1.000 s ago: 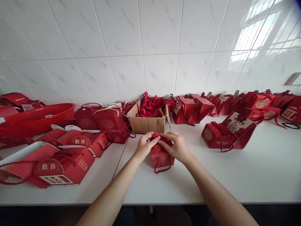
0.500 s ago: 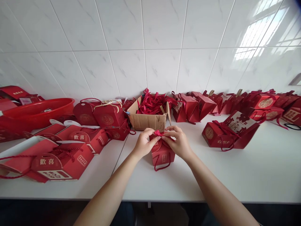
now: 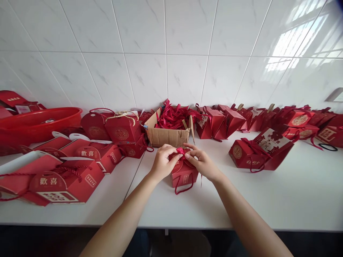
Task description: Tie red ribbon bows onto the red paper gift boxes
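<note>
A small red gift box [image 3: 183,176] stands upright on the white table, a twisted cord handle hanging down its front. On its top is a red ribbon [image 3: 181,151] looped into a bow. My left hand [image 3: 164,161] pinches the ribbon from the left, thumb against fingers. From the other side my right hand [image 3: 200,162] grips it between thumb and forefinger, the other fingers partly raised. One thin ribbon end hangs beside the box, below my right hand. Fingers hide part of the bow and the box top.
Behind the box sits a cardboard carton [image 3: 168,137] full of loose red ribbons. Red gift boxes [image 3: 72,178] crowd the left, near a red basin [image 3: 53,123]. More boxes line the tiled wall; one ribboned box [image 3: 242,157] lies to the right, and a black ring [image 3: 328,147] farther right.
The right fingers have shifted slightly on the bow, and a ribbon end now hangs visibly at the box's right. The view has turned a little.
</note>
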{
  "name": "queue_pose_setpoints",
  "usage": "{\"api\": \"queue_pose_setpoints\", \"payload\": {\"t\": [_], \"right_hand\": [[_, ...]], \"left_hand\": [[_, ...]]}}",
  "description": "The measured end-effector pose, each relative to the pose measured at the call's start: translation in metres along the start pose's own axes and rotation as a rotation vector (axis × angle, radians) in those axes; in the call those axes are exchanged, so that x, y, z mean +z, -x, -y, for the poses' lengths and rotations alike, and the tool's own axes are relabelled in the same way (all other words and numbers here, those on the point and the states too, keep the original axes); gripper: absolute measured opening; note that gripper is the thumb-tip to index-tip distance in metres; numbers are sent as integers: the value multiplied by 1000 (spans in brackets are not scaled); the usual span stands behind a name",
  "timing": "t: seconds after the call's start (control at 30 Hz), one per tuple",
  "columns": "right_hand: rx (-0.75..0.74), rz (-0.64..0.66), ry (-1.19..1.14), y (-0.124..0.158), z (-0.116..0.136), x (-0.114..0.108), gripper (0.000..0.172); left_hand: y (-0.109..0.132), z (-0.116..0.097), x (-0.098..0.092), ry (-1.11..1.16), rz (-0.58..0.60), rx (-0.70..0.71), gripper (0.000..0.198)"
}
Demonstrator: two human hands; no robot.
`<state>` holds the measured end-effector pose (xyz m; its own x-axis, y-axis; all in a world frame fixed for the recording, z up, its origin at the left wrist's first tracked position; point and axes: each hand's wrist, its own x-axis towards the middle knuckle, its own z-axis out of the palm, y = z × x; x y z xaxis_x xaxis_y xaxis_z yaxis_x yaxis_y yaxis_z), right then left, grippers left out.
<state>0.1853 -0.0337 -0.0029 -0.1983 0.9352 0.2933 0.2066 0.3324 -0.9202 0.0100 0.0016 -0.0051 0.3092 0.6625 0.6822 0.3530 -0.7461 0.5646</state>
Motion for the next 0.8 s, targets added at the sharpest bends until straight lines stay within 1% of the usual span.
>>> {"api": "queue_pose_setpoints", "payload": {"t": [0.07,0.13,0.23,0.3,0.4,0.5,0.63,0.8], "right_hand": [[-14,17,-28,0,0,1,43],[-12,33,-117,1,0,2,41],[12,20,-260,0,-2,6,36],[33,7,-309,0,-4,8,35],[48,-1,-331,0,-3,9,36],[58,-6,-336,0,-3,9,36],[78,-25,-341,1,-3,9,36],[103,-70,-275,1,-2,10,27]], "left_hand": [[0,0,1,22,-3,7,13],[0,1,2,61,-2,2,12],[1,2,5,118,0,-41,10],[2,2,6,152,2,-74,9],[3,2,3,215,-11,-106,16],[1,2,-4,232,15,-87,10],[-2,3,-9,180,82,-71,4],[-2,4,-7,109,53,-66,11]]}}
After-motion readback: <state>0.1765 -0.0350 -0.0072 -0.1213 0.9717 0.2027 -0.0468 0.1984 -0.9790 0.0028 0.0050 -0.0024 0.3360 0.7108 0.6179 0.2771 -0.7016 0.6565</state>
